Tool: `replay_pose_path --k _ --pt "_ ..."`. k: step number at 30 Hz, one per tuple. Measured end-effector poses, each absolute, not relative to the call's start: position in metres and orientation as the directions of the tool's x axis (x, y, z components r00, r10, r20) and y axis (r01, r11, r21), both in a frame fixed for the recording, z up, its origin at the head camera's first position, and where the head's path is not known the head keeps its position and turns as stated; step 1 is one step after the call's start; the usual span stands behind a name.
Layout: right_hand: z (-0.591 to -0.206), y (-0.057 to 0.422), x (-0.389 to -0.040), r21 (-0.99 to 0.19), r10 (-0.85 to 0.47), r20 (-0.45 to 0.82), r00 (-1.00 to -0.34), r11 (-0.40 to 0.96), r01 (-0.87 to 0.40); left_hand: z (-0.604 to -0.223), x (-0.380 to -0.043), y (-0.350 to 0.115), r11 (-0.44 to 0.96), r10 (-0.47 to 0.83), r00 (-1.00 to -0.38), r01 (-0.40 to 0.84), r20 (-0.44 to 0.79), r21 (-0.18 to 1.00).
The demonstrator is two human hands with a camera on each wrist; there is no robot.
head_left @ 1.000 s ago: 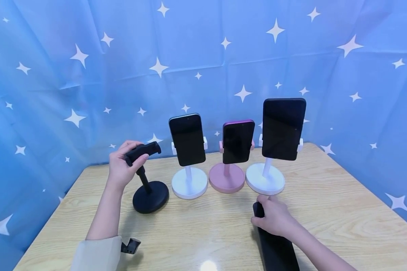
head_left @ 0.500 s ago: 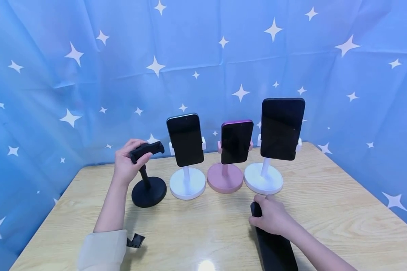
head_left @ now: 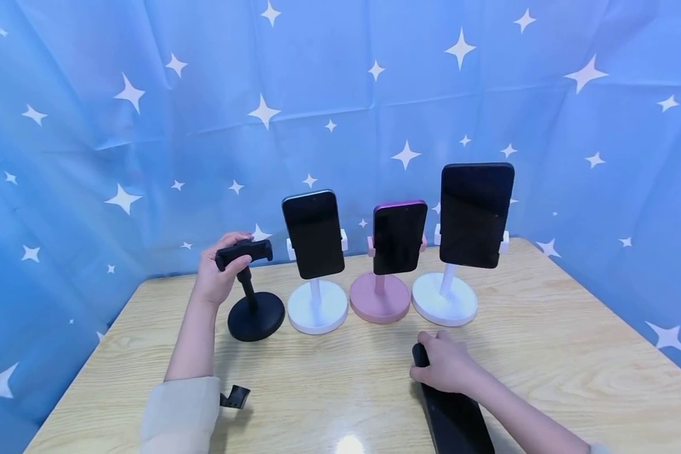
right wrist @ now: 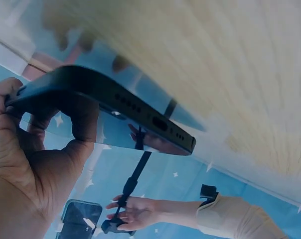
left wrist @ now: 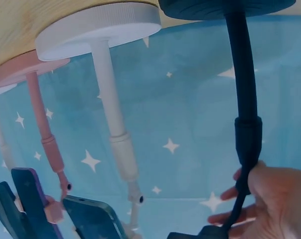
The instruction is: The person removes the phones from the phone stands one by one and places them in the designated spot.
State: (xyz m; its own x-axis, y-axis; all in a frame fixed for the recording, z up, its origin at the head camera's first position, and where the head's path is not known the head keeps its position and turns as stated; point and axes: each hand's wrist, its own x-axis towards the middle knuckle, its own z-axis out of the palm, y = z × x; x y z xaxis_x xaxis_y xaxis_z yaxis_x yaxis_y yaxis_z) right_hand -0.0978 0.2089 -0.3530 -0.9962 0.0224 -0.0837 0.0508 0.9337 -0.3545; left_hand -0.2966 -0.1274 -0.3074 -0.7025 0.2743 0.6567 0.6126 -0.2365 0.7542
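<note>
My left hand (head_left: 212, 277) grips the clamp head of a black phone stand (head_left: 256, 318), thumb in front and fingers behind. That stand's round base is on the table, left of the stand row, and its clamp bears no phone. My right hand (head_left: 445, 364) holds a dark smartphone (head_left: 459, 422) by its side edges, low at the table's front right. In the right wrist view, the charging port end of this smartphone (right wrist: 160, 124) shows, with fingers curled round its edges. Whether its underside touches the table cannot be told.
Right of the black stand is a row: a white stand (head_left: 299, 315) with a phone (head_left: 314, 233), a pink stand (head_left: 366, 302) with a smaller phone (head_left: 400, 236), and another white stand (head_left: 462, 309) with a large phone (head_left: 477, 214). A starry blue curtain (head_left: 340, 75) hangs behind the table.
My left hand has shifted the black stand back, in line with the white stand, and turned its clamp more forward. My right hand has moved slightly left with the smartphone.
</note>
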Motion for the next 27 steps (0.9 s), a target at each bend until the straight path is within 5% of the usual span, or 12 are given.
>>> replay_pose_path --k 8,27 --pt "-0.357 0.205 -0.100 -0.357 0.026 -0.112 -0.993 0.932 0.065 -0.313 -0.304 -0.128 -0.498 0.365 -0.628 0.492 0.687 0.714" --pt "-0.364 0.206 -0.107 -0.318 0.046 -0.139 -0.989 0.944 0.089 -0.317 -0.306 -0.132 -0.487 0.381 -0.611 0.505 0.694 0.712"
